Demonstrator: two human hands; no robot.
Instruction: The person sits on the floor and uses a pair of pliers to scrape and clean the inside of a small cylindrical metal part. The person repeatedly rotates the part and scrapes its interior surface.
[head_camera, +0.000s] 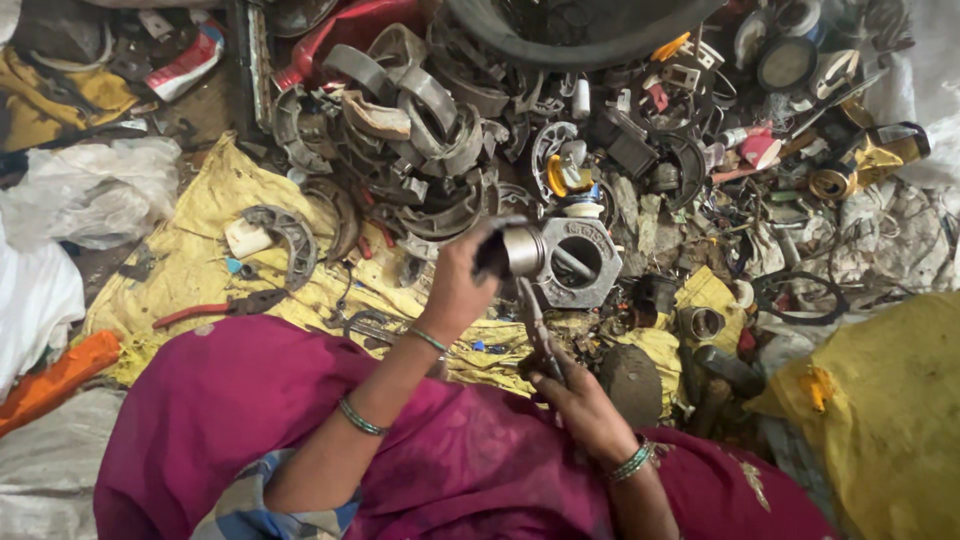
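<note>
My left hand (462, 285) grips a grey metal casting (570, 262) with a round bore and a short cylinder stub, holding it up over the scrap. My right hand (578, 395) is closed on a thin dark hand tool (533, 320) whose tip reaches up under the casting. Both wrists wear green bangles. A magenta cloth (250, 410) covers my lap below the hands.
A heap of curved brake shoes (410, 130) and mixed metal scrap lies ahead on a yellow sheet (200, 250). Red-handled pliers (215, 308) rest at the left. A black tyre (570, 35) is at the top, a yellow sack (880, 410) at the right, white bags (90, 190) at the left.
</note>
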